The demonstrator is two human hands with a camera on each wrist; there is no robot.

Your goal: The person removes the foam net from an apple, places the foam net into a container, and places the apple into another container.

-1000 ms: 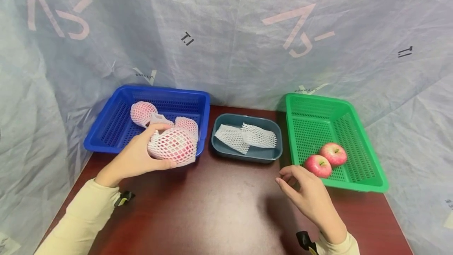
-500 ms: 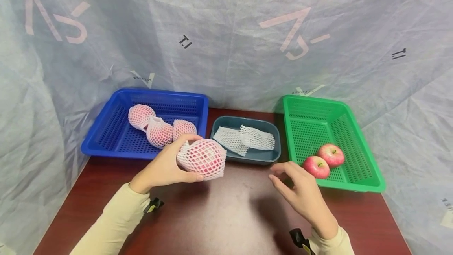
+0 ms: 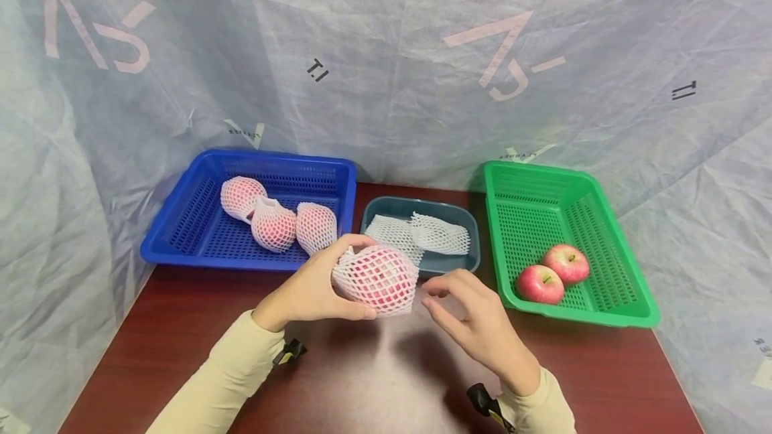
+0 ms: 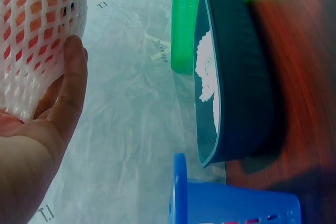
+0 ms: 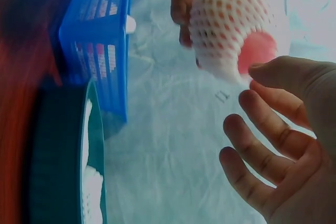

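Observation:
My left hand (image 3: 310,290) grips an apple in a white foam net (image 3: 380,278) above the table, in front of the small dark tray. Its thumb lies along the near side and the fingers go behind. Just right of the net's end, my right hand (image 3: 479,320) holds nothing, thumb and fingers loosely bent. Through the net's open end in the right wrist view, bare red apple skin (image 5: 257,50) shows, with the right thumb tip close by. The left wrist view shows the left fingers (image 4: 72,85) against the netted apple (image 4: 39,30).
A blue basket (image 3: 175,256) at left holds several netted apples (image 3: 274,228). Empty foam nets (image 3: 443,233) lie in the dark teal tray (image 3: 422,203) at the middle back. The green basket (image 3: 627,253) at right contains two bare apples (image 3: 541,284). A grey cloth (image 3: 386,86) hangs behind.
My left hand has carried the netted apple rightward from over the blue basket to before the tray. The right hand has moved left from beside the green basket, close to the net's end.

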